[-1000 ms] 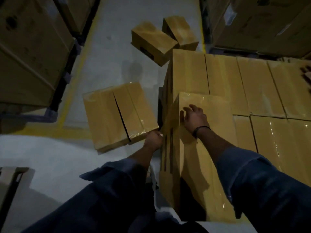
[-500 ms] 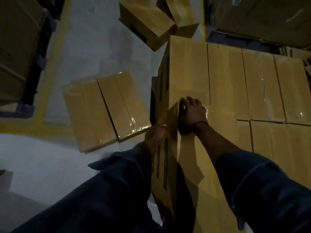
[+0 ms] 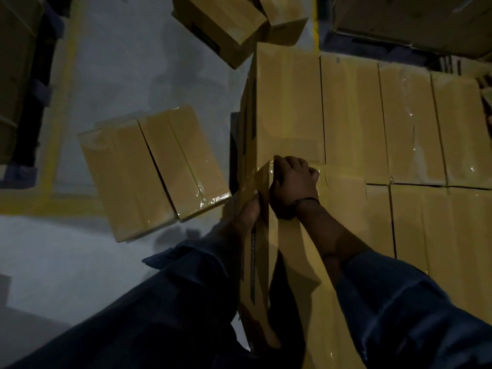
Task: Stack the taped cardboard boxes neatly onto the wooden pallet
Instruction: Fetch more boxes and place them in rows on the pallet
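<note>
A taped cardboard box [image 3: 300,265] lies lengthwise at the near left corner of the stack, its far end against the row of stacked boxes [image 3: 351,115]. My right hand [image 3: 294,183] rests on its far top corner, fingers curled over the far edge. My left hand [image 3: 245,211] presses against the box's left side face, near the top edge. The pallet itself is hidden under the boxes. Two more taped boxes [image 3: 154,169] sit side by side on the grey floor to the left.
Two loose boxes [image 3: 229,25] lie tilted on the floor beyond the stack's far left corner. Large loaded pallets [image 3: 18,75] stand at the far left and far right [image 3: 415,20]. Yellow floor lines [image 3: 61,115] border the grey concrete aisle.
The box under my hands has slid forward against the far row. My right hand moved from flat on its top to its far edge. The camera has tilted further down.
</note>
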{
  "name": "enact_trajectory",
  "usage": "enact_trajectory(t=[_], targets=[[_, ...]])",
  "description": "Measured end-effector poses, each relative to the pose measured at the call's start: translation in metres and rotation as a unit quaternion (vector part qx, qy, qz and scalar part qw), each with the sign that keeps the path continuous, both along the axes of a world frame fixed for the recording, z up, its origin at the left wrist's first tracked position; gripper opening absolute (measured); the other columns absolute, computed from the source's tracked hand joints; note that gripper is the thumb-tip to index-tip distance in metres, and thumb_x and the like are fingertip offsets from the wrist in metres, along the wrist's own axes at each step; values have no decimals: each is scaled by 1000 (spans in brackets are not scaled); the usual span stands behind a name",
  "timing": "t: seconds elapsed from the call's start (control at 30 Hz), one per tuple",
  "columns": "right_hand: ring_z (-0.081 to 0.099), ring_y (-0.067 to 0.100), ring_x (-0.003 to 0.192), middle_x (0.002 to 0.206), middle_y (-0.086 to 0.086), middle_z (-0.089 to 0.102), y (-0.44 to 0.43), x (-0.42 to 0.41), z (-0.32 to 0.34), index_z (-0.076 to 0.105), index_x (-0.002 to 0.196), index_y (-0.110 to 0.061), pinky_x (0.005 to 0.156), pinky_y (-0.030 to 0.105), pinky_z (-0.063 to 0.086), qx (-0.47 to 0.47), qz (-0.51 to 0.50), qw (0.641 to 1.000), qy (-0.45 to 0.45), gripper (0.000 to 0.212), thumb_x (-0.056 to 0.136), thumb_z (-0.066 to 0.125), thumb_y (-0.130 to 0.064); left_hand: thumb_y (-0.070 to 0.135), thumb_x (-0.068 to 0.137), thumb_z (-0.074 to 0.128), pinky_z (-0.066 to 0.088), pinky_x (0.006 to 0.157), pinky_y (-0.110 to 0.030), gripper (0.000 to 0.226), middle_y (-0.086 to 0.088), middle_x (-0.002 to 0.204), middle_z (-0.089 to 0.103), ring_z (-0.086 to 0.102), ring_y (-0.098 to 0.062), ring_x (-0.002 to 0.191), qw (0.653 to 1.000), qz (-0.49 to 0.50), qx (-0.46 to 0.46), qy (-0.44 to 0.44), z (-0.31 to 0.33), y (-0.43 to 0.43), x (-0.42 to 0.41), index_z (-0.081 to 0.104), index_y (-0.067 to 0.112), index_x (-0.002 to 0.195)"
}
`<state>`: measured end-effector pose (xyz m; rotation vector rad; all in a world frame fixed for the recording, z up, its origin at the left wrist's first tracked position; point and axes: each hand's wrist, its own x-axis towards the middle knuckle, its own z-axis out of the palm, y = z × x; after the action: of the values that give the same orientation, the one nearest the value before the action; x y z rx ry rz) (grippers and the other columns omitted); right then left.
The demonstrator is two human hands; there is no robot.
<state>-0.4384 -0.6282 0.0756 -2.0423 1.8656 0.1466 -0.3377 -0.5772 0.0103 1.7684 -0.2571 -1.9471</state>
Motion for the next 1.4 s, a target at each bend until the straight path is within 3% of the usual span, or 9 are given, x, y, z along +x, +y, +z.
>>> enact_trajectory(t=[0.27,0.4,0.5,0.7,0.9,1.03,1.13,1.23,1.4], targets=[[36,29,137,145,5,50,3,-7,-5,45,147,-24,107,49,23,-13,-1,1000,-3,54,94,52,-24,53,108,37,43,113,-54,57,-14,147,55,56,-35,130,1000,19,-15,-16,-25,6,-10,44,19,153],[33,29,142,149,5,47,5,-9,-7,41,151,-24,110,50,22,-16,6,1000,-5,59,93,52,-25,61,106,37,44,112,-55,62,-13,139,61,58,-35,127,999,35,3,34,-43,7,-12,51,17,147],[23,30,150,159,7,36,7,-11,-9,33,156,-24,117,52,19,-4,9,1000,-9,62,96,50,-27,86,87,42,51,104,-56,79,-7,127,70,66,-33,118,999,30,4,-12,-100,15,-20,60,28,137],[4,35,156,170,13,10,33,-19,-17,24,160,-20,126,51,12,-19,14,999,-28,61,103,43,-26,52,109,35,47,104,-48,57,-14,138,59,58,-37,126,1000,-5,11,-15,-14,29,-8,48,13,149],[-5,31,157,171,9,-1,63,-22,-22,18,163,-22,127,47,4,-17,16,999,-24,61,106,37,-32,69,102,29,43,102,-43,76,-10,153,51,53,-32,132,996,-54,55,32,-34,76,-9,42,17,155],[-5,31,157,171,8,-1,84,-25,-25,17,163,-22,126,47,4,-9,14,1000,-19,61,107,37,-33,59,109,21,41,88,-36,64,-7,136,58,59,-20,100,994,-77,56,49,-30,106,-11,50,16,148],[-1,33,157,171,10,2,105,-29,-25,21,162,-21,126,48,8,-8,24,1000,-13,59,107,38,-32,62,107,18,39,105,-43,71,-14,156,47,49,-34,137,992,-83,81,57,-26,130,-14,40,16,156],[3,35,156,170,12,6,133,-35,-24,23,161,-21,126,51,14,-2,43,999,-7,59,105,41,-31,72,102,18,34,113,-52,79,-14,158,44,41,-37,144,991,-104,69,38,-21,148,-16,35,21,159],[4,34,156,170,9,7,176,-50,-13,22,160,-22,125,50,14,25,70,997,-2,61,105,43,-34,69,104,22,52,88,-38,77,-17,148,55,56,-33,127,997,-73,17,24,6,174,-21,47,14,152]])
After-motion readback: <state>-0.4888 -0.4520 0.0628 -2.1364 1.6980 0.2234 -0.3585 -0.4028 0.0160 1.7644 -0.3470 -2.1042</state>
